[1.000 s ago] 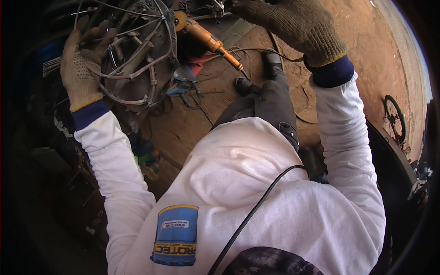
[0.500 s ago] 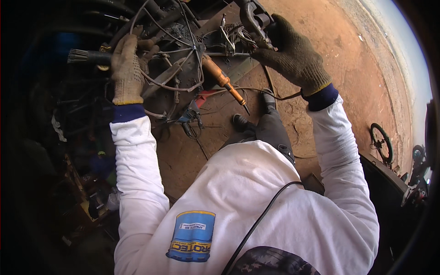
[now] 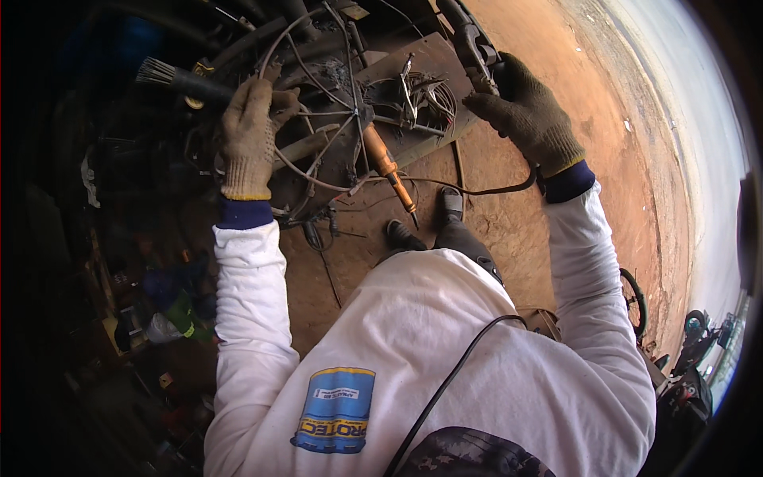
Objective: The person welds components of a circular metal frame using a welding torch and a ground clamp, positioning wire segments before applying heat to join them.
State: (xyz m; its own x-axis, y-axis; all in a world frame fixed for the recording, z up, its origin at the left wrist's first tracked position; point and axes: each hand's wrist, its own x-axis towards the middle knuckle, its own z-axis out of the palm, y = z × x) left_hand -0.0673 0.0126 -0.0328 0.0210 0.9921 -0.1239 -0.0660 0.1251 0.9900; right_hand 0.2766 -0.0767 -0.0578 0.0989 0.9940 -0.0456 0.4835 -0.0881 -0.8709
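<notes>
My gloved left hand point(image 3: 250, 135) is closed on the rim of a round wire frame point(image 3: 334, 119) that rests on a dark metal plate point(image 3: 433, 67). A black brush point(image 3: 171, 77) sticks out just left of its fingers; whether the hand also holds it is unclear. An orange-handled screwdriver point(image 3: 387, 168) lies across the frame, tip pointing down toward my shoes. My gloved right hand point(image 3: 526, 118) grips a dark clamp-like tool point(image 3: 473, 40) at the plate's right edge. A black cable point(image 3: 477, 191) runs from under that hand.
Red dirt ground point(image 3: 572, 87) spreads to the right. A dark cluttered area with bottles and scraps point(image 3: 171, 310) fills the left. A tangle of loose wires point(image 3: 425, 99) sits on the plate. My shoes point(image 3: 421, 222) stand just below the plate. A wheel point(image 3: 636, 298) lies at the right.
The view has shifted, so the wire frame and both hands sit lower and more to the right in the picture. The brush came into view beside my left hand. Both grips are unchanged.
</notes>
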